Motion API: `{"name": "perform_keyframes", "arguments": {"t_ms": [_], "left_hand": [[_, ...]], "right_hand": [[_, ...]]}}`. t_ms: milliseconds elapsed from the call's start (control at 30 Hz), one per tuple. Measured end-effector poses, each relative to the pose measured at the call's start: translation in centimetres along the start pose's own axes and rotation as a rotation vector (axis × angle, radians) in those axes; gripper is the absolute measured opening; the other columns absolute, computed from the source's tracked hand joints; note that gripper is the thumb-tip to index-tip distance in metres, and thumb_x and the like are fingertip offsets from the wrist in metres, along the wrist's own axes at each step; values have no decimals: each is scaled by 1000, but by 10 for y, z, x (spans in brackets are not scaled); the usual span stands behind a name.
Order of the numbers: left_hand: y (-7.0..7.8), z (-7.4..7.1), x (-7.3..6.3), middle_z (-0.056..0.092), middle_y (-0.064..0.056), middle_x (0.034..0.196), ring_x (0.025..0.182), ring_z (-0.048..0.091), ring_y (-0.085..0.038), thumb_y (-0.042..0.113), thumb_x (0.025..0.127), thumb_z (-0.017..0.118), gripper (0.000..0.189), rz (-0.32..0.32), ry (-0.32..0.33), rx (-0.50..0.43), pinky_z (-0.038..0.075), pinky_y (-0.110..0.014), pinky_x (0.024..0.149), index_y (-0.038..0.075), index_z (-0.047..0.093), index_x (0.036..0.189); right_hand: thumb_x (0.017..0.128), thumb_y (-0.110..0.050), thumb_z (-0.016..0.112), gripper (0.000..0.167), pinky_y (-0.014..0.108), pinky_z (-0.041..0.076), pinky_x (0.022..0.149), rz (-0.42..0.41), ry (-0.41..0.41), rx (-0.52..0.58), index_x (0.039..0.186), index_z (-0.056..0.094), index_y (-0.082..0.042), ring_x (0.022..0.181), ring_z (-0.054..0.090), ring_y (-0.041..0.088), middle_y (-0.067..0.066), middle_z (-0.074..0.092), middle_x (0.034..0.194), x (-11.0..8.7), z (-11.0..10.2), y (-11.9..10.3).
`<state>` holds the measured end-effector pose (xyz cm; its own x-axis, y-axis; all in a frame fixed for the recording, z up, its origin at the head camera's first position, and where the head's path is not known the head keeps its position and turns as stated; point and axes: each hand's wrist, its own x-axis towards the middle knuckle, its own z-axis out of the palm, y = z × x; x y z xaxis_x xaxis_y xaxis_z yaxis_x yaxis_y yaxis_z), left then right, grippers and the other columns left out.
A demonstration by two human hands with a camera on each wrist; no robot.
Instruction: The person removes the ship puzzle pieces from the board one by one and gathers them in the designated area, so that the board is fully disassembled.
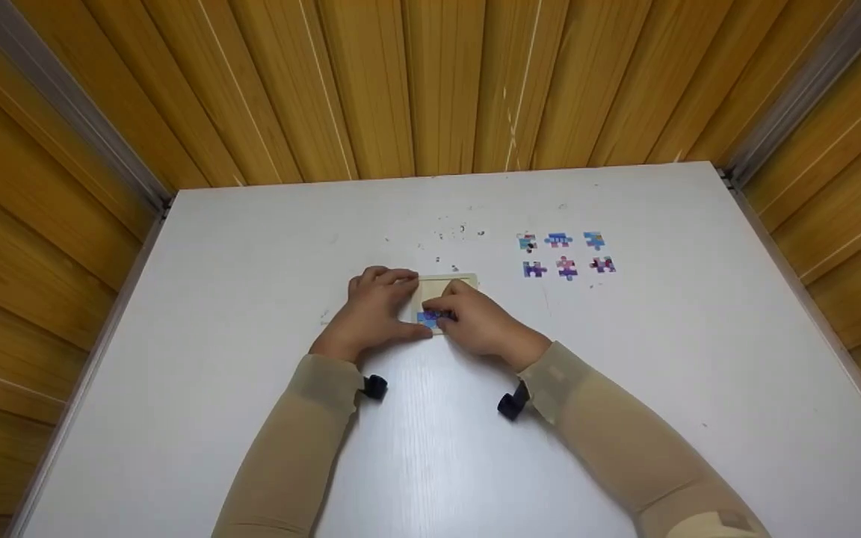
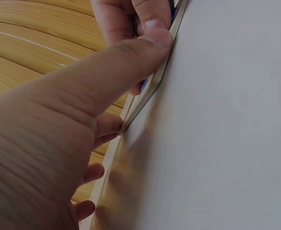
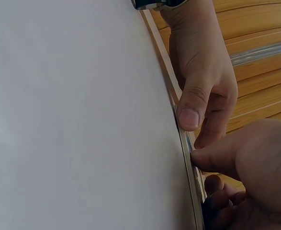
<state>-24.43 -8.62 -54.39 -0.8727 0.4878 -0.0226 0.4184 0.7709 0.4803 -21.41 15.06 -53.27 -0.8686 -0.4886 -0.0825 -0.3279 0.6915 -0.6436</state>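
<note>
Head view: on the white bench (image 1: 251, 261), a person's left hand (image 1: 376, 310) and right hand (image 1: 479, 321) both work at the jigsaw tray (image 1: 434, 289). The left grip spans the tray's left side, thumb on its near edge; the right grip is curled on a dark purple piece (image 1: 445, 314) inside. Should the left slacken, the tray could slide, unseating the blue pieces (image 1: 424, 320) in its near-left corner. Misaligned tabs might jam under pressure; a stray forearm could scatter the six loose pieces (image 1: 566, 268) right of the tray.
</note>
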Motion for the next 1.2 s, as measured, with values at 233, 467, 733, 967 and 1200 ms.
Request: {"name": "perform_keyframes", "arguments": {"t_ms": [233,467,733,967,1200], "left_hand": [[0,0,1,55,-1,174,164,38,-39,65,87,92,99,3,-2,8,25,-63,133,14,59,166],[-1,-1,0,56,0,173,162,38,-38,65,87,92,100,8,-1,5,26,-63,132,14,59,165],[-2,0,0,56,1,172,163,37,-37,63,87,94,99,4,3,-26,24,-61,134,13,59,165],[-1,0,1,57,-1,172,162,39,-39,62,87,94,97,21,14,-17,24,-63,134,14,61,164],[-1,1,1,58,-1,171,162,39,-39,60,86,95,96,18,17,-24,24,-62,135,13,63,163]], "right_hand": [[112,-8,65,37,48,56,106,4,4,12,148,74,-8,113,64,26,14,63,128,1,2,0],[110,-8,67,35,46,55,103,0,27,30,144,75,-8,111,64,26,13,65,125,1,1,0],[107,-5,71,35,45,55,106,16,55,91,142,75,-10,117,65,26,11,67,128,1,2,3],[102,-2,76,40,46,54,109,9,86,169,140,76,-14,127,69,27,8,72,134,0,2,6],[99,-3,81,43,44,52,109,29,79,238,140,76,-16,123,67,25,7,75,136,-1,3,9]]}}
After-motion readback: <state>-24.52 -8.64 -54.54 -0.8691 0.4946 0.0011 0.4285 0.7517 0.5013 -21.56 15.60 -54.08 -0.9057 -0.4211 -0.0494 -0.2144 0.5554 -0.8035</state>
